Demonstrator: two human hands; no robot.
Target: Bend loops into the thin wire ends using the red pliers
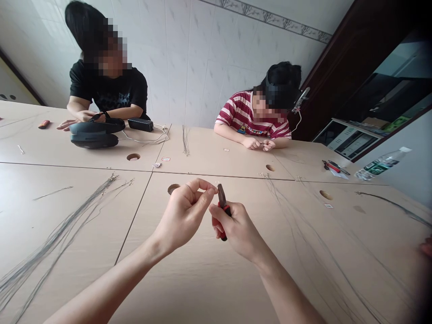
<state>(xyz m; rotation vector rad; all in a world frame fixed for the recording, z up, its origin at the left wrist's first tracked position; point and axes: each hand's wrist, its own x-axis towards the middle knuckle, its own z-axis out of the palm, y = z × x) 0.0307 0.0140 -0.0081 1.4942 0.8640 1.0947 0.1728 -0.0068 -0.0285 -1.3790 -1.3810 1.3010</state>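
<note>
My right hand is closed around a pair of pliers with red and black handles, their dark jaws pointing away from me. Right beside the jaw tips, my left hand pinches thumb against forefinger. A tiny bright bit of wire or metal shows by the tips, too small to name. Both hands are held above the table. To the left lies a bundle of thin grey wires with small metallic ends. More loose thin wires stretch across the tabletop on the right.
Across the table sit a person in black and a person in a striped shirt. A dark headset-like case stands left, beside a black box. At right are a water bottle, red-handled tools and a cable hole.
</note>
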